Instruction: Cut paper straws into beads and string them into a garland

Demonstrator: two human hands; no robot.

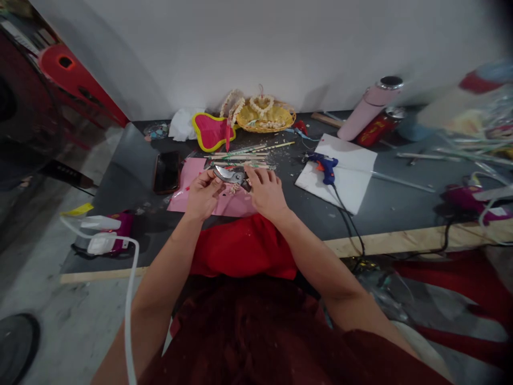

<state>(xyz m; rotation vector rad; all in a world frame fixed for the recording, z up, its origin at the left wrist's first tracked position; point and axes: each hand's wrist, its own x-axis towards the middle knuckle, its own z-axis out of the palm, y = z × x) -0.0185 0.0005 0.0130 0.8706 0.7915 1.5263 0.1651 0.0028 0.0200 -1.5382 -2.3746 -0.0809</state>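
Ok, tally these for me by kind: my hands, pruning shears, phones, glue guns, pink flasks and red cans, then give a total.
Hands: 2 (left hand, right hand)
Pruning shears: 1
Phone: 1
Glue gun: 1
Pink flask: 1
Red can: 1
Total: 7

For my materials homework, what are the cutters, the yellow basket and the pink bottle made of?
Cutters: metal, likely steel; the blade looks smooth, grey and shiny.
Basket: maybe wicker, possibly plastic; its edge looks woven, slightly glossy.
Bottle: probably metal with smooth pink paint, since one end shows a silvery ring, but plastic is possible.
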